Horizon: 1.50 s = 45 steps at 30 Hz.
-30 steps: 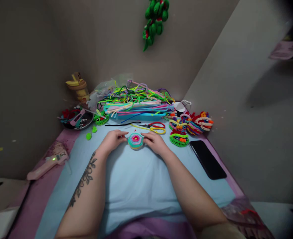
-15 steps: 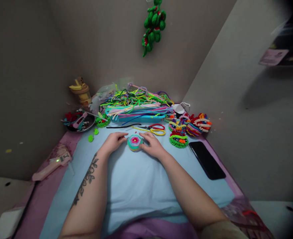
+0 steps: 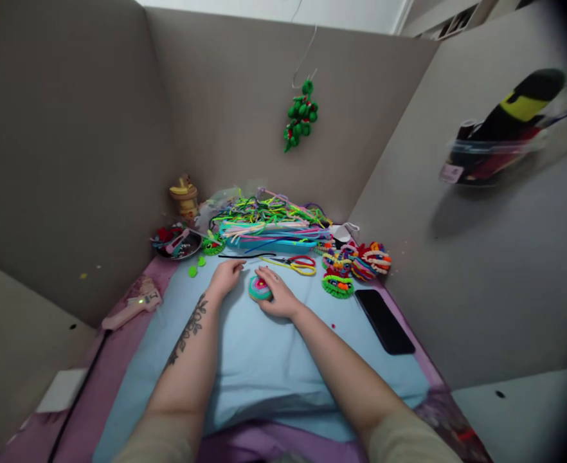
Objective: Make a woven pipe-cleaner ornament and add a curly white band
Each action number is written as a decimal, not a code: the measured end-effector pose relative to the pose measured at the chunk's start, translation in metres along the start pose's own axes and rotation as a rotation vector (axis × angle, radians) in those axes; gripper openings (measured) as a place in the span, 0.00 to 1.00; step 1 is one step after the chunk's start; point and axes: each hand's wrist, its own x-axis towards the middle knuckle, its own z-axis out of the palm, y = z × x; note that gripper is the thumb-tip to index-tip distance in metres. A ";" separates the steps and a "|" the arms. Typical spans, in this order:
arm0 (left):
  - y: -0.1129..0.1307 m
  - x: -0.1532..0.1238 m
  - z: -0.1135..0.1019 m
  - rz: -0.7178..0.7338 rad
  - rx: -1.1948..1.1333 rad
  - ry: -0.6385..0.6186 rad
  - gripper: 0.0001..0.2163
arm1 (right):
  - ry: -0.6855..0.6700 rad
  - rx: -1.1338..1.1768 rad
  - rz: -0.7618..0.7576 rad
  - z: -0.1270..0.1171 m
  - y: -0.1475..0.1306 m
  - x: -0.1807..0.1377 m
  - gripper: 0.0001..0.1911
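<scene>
A round coil of pipe cleaners (image 3: 258, 289) in teal, lilac and pink rests on the light blue cloth (image 3: 259, 360). My right hand (image 3: 278, 294) lies over its right side, fingers across the top and thumb at the near edge, hiding part of it. To the left of the coil and apart from it is my left hand (image 3: 227, 276), its fingers drawn together and curled. Whatever they may hold is too small to make out. Just beyond the hands lie scissors (image 3: 303, 265) with red and yellow handles and a black pipe cleaner (image 3: 238, 256).
A blue tray (image 3: 274, 244) heaped with pipe cleaners stands at the back. Finished pipe-cleaner pieces (image 3: 338, 286) and a phone (image 3: 384, 321) lie right. A pink glue gun (image 3: 132, 310) and a dark bowl (image 3: 180, 256) are left. Grey partitions (image 3: 235, 116) enclose the table.
The camera view has tilted up. My right hand has moved from beside the coil onto it. My left hand has drawn away from the coil, its fingers now curled.
</scene>
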 end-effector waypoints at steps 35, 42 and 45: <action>0.061 -0.081 0.015 -0.701 -1.037 0.105 0.25 | 0.325 0.467 0.240 0.003 0.007 -0.002 0.23; 0.067 -0.072 0.025 -0.677 -1.284 0.040 0.19 | 0.266 0.790 0.317 -0.002 0.006 0.000 0.20; 0.075 -0.068 0.027 -0.633 -1.349 0.050 0.21 | 0.281 0.914 0.346 -0.002 0.003 -0.001 0.22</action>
